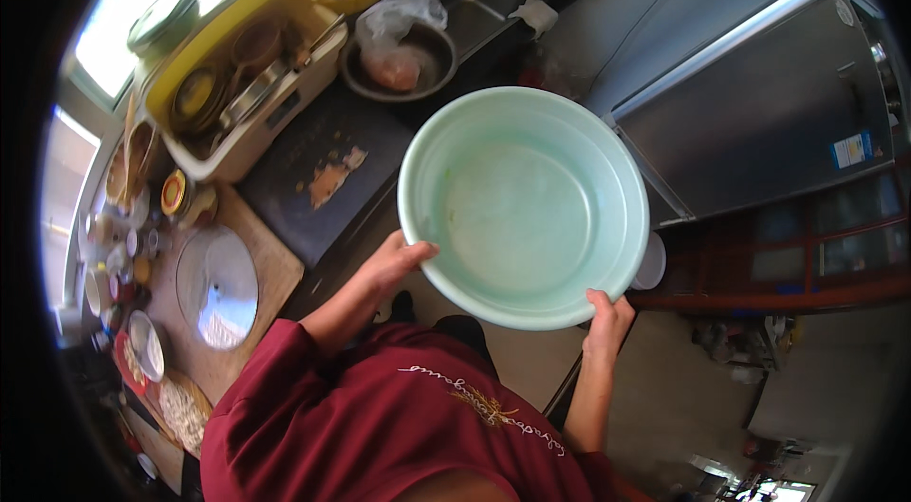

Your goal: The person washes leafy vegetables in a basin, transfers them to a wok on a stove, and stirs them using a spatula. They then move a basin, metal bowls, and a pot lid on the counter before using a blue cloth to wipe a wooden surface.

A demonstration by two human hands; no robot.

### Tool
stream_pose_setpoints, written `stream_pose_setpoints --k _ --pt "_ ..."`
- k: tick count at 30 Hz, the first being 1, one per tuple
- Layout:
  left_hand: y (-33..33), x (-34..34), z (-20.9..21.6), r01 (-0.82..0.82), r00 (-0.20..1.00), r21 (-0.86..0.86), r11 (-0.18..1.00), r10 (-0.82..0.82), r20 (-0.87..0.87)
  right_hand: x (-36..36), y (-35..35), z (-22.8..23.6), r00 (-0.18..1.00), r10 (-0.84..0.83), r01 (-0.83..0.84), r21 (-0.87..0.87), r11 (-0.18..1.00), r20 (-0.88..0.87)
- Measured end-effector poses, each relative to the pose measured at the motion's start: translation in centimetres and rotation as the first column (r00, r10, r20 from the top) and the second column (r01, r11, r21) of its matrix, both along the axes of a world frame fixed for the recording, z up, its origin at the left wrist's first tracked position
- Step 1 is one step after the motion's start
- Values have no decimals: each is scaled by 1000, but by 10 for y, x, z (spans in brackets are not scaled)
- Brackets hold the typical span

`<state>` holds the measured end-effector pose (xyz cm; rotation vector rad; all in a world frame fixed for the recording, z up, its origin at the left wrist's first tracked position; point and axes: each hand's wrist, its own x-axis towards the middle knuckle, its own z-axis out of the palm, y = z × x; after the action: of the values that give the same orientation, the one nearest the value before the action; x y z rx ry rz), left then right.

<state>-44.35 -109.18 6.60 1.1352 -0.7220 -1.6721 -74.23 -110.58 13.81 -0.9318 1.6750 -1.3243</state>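
A large pale green plastic basin (517, 208) is held up in front of me, its inside facing up, with a small speck on its inner wall. My left hand (399, 258) grips the basin's rim at the near left, thumb over the edge. At the near right, my right hand (607, 314) clasps the same rim, thumb on top and fingers underneath. The basin hangs above the floor, between the counter and the fridge. Most of the fingers of both hands are hidden behind it.
The dark counter (318, 137) on my left bears a dish rack (270, 122), a metal bowl (441, 75) with a plastic bag, and scraps (332, 181). A wooden board (270, 260) with a glass lid (216, 284) lies nearer. The sink (484, 9) is beyond; a grey fridge (750, 103) stands right.
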Motion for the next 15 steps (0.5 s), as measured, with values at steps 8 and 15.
stream_pose_setpoints --k 8,15 --pt "-209 -56 -10 -81 989 60 995 88 -118 -50 -234 1 993 74 -70 42 997 -90" --pt "-350 -52 -21 -288 951 82 954 295 -93 -32 -448 -8 961 265 -260 65 963 -82"
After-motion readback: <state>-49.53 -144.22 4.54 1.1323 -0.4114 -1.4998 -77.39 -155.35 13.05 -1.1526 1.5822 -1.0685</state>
